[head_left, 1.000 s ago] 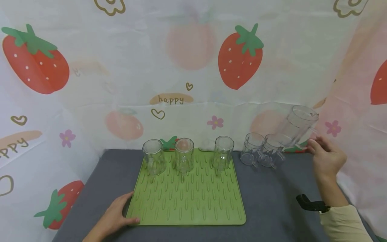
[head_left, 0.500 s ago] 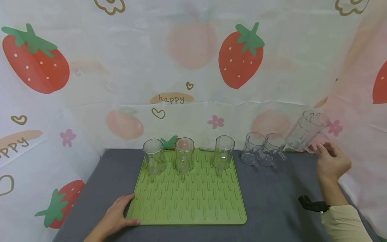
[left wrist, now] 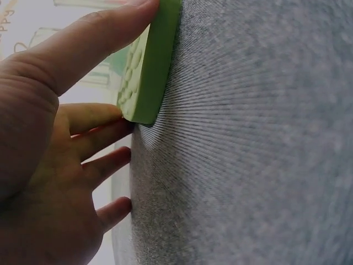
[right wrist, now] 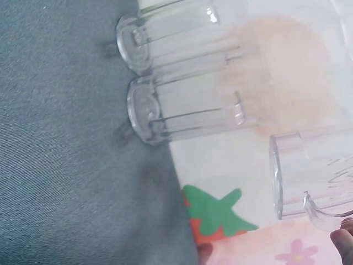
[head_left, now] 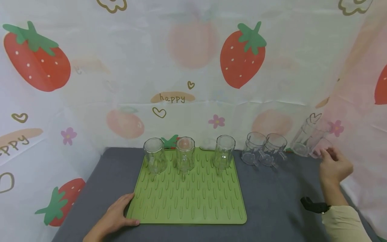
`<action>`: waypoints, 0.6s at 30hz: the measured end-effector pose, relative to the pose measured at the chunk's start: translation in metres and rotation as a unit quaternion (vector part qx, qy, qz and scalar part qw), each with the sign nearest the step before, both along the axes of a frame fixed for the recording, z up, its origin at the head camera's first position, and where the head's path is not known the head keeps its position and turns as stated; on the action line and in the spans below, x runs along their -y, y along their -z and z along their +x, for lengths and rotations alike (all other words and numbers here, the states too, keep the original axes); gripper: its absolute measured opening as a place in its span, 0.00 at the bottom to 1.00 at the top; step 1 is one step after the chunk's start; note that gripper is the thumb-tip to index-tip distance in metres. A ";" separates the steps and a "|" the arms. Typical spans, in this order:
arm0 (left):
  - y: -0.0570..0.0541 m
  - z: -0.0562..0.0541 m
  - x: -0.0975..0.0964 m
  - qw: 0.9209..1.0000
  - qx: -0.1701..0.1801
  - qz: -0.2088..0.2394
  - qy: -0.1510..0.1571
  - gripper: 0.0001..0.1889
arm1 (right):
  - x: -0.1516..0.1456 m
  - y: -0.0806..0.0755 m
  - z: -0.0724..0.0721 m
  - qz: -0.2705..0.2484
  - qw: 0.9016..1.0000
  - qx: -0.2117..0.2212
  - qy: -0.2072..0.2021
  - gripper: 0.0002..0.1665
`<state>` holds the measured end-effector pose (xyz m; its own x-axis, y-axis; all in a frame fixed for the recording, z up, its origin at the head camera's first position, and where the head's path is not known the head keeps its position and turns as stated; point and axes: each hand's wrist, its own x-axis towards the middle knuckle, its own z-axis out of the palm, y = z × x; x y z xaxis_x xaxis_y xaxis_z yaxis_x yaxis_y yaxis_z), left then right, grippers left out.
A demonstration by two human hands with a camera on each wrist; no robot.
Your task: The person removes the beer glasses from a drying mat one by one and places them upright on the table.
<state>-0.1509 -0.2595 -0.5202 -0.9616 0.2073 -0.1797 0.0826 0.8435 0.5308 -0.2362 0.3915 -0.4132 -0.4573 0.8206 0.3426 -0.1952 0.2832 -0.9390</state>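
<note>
At the back right in the head view, my right hand (head_left: 336, 168) pinches the handle of a clear mug (head_left: 307, 137), which leans with its top toward the right. The right wrist view shows this mug (right wrist: 314, 171) raised above the tabletop, with fingertips at its handle. My left hand (head_left: 113, 215) touches the front left corner of a green ridged mat (head_left: 193, 201). In the left wrist view, the thumb (left wrist: 105, 38) lies along the mat's edge and the other fingers are spread. Three clear mugs (head_left: 185, 154) stand along the mat's back edge, handles toward me.
Two more clear mugs (head_left: 252, 149) stand close together on the grey tabletop (head_left: 272, 201), between the mat and my right hand. A fabric backdrop with printed strawberries (head_left: 243, 57) rises right behind the table and along both sides.
My right hand has moved to the right with the mug, away from the two standing mugs, and the mug has come lower. The left hand stays at the mat's corner.
</note>
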 end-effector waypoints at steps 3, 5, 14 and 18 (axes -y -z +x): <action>0.001 -0.001 0.001 1.000 0.005 0.000 -0.004 0.55 | 0.000 0.008 0.000 0.047 0.998 0.028 0.021 0.17; 0.001 -0.001 0.001 1.000 0.006 -0.002 -0.007 0.55 | 0.000 0.014 0.001 0.058 0.997 0.034 0.024 0.14; 0.004 -0.004 0.003 1.000 0.008 -0.002 -0.015 0.56 | 0.003 0.036 -0.002 0.063 0.996 0.065 0.020 0.05; 0.005 -0.003 0.002 1.000 0.007 0.003 -0.013 0.55 | 0.005 0.044 -0.004 0.079 0.992 0.092 0.021 0.08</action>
<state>-0.1540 -0.2617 -0.5251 -0.9644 0.1829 -0.1910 0.0533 0.8418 0.5371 -0.2403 0.3868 -0.4574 -0.4912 0.7825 0.3826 -0.0105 0.4339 -0.9009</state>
